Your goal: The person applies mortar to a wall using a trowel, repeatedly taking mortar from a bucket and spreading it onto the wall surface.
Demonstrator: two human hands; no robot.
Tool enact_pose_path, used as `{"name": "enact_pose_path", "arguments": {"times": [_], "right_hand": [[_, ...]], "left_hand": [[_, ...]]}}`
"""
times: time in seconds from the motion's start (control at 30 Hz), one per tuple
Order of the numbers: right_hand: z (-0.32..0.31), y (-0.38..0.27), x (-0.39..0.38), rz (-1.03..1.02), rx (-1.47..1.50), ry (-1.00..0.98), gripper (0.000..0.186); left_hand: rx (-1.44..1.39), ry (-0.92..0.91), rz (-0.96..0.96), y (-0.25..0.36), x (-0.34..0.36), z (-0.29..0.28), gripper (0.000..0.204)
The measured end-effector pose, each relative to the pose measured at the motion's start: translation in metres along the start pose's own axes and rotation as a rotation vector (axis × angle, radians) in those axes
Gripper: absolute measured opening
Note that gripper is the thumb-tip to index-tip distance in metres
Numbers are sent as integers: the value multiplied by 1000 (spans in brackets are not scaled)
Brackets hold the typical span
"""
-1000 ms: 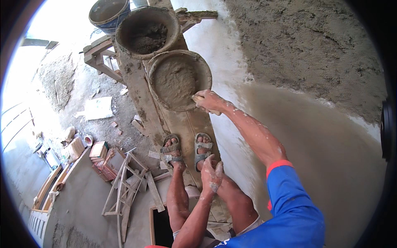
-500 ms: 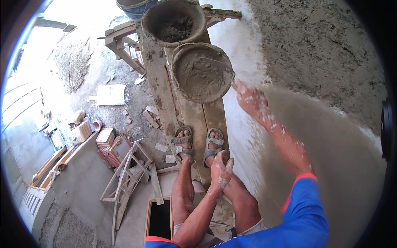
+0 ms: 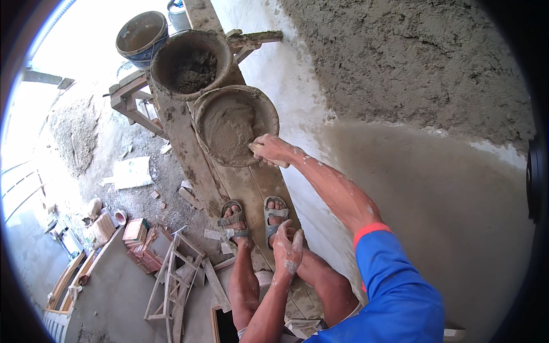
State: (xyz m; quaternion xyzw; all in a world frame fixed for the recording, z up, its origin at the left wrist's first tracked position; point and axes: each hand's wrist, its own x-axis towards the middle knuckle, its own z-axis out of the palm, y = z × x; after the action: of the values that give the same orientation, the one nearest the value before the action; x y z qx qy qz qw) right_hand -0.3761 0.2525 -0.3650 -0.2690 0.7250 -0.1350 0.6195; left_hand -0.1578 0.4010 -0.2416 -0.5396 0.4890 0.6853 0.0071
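A round bucket of wet grey mortar (image 3: 269, 108) rests on the plank walkway, its rim smeared with mortar. My right hand (image 3: 271, 148) is over the bucket's near right side, closed around a trowel, whose handle end (image 3: 281, 163) sticks out below the fist. The trowel's blade lies in the bucket, loaded with or covered by mortar (image 3: 231, 128). My left hand (image 3: 287, 250), spotted with mortar, hangs above my right leg near the sandal. Its fingers are loosely bent, the thumb stands apart, and nothing shows in it.
A second bucket (image 3: 166, 63) with darker mortar stands just beyond, with a blue bucket (image 3: 143, 40) behind it. To the right rises a wall with rough plaster (image 3: 400, 63) above a smoother band. My sandalled feet stand on raised planks (image 3: 251, 188). A wooden frame (image 3: 171, 280) and tiles (image 3: 151, 248) lie lower left.
My right hand has moved from the bucket's right rim to over its near side, bringing the trowel into the mortar. The view has shifted, and my left hand stays by my leg.
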Motion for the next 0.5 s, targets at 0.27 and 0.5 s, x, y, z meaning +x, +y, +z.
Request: {"name": "enact_pose_path", "arguments": {"times": [0.27, 0.5], "right_hand": [[4, 71, -45, -634, -501, 595, 36], [-42, 44, -71, -377, -1170, 626, 42]], "left_hand": [[-35, -30, -33, -7, 1, 1, 45], [51, 23, 45, -15, 4, -6, 46]]}}
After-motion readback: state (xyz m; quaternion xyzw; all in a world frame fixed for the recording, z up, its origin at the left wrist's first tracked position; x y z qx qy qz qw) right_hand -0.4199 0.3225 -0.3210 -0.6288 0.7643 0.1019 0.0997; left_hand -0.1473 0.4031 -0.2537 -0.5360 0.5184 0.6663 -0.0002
